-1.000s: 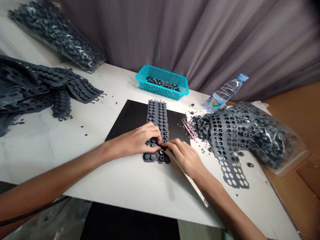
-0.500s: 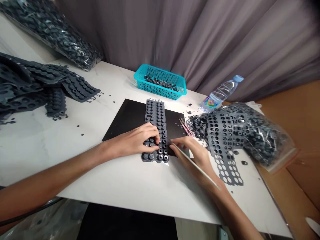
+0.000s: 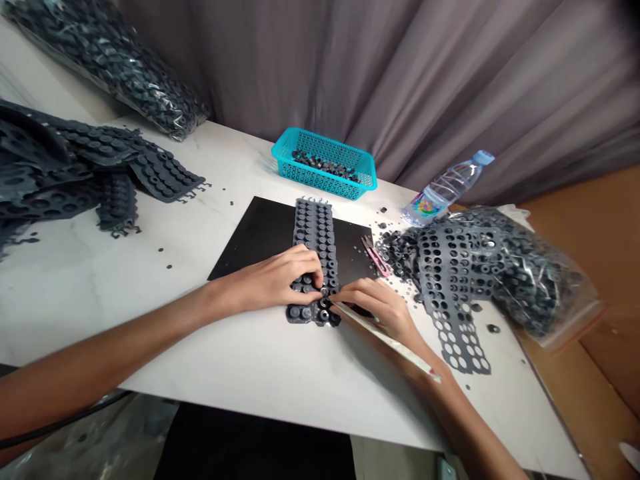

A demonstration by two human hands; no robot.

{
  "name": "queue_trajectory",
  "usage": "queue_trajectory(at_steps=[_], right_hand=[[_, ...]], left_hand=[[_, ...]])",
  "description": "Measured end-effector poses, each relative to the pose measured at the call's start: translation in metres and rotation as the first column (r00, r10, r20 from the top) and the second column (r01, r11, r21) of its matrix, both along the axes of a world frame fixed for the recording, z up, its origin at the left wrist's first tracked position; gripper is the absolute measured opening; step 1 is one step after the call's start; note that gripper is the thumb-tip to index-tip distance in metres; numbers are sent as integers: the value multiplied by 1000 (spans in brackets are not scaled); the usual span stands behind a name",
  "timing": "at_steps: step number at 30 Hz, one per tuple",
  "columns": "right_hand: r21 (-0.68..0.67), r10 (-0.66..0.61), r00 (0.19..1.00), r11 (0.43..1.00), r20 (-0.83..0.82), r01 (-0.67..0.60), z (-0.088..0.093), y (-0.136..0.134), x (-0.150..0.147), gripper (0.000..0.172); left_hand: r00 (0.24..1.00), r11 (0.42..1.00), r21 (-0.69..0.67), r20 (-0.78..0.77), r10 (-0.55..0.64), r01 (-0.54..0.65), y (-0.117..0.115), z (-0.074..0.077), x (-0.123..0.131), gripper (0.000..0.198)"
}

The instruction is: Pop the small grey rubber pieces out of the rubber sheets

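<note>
Right hand (image 3: 377, 303) back at dark strip (image 3: 315, 233).
Pinches white stick (image 3: 393, 344); work there seemingly resumes. Left hand (image 3: 287, 275) curls over strip; cannot tell its grip.

The only view comes from the person's head, above the near side of the white, marble-patterned bench (image 3: 225, 367). It faces forward and down, with the pleated grey fabric curtain (image 3: 280, 67) at twelve o'clock, near enough that the bare left forearm (image 3: 125, 350) enters at eight o'clock and the bare right forearm (image 3: 460, 407) between four and five.
</note>
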State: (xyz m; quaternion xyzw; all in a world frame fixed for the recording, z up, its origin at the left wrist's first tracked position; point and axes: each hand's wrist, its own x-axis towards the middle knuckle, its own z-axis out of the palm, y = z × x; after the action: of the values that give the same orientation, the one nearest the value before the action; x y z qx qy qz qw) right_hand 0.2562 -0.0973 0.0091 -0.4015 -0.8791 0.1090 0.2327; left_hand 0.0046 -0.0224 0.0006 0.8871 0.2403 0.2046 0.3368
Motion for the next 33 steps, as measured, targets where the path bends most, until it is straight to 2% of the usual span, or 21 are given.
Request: queue_trajectory(at_steps=[8, 15, 22, 29, 33], right_hand=[[6, -49, 998, 999, 28, 49, 0, 0, -5, 26], [193, -68, 985, 980, 156, 37, -17, 4, -5, 27], [305, -76, 976, 952, 203, 10, -20, 2, -11, 22], [299, -61, 983, 954, 176, 6, -17, 0, -9, 24], [189, -31, 992, 982, 120, 8, -12, 0, -4, 21]], left_hand=[[1000, 1000, 14, -6, 2, -2, 0, 1, 1, 7], [1000, 1000, 20, 11, -2, 2, 1, -2, 0, 6], [1000, 1000, 22, 1, 1, -1, 0, 0, 2, 6], [1000, 1000, 23, 3, -6, 6, 1, 0, 2, 7], [1000, 1000, 23, 3, -9, 9, 2, -1, 1, 7]])
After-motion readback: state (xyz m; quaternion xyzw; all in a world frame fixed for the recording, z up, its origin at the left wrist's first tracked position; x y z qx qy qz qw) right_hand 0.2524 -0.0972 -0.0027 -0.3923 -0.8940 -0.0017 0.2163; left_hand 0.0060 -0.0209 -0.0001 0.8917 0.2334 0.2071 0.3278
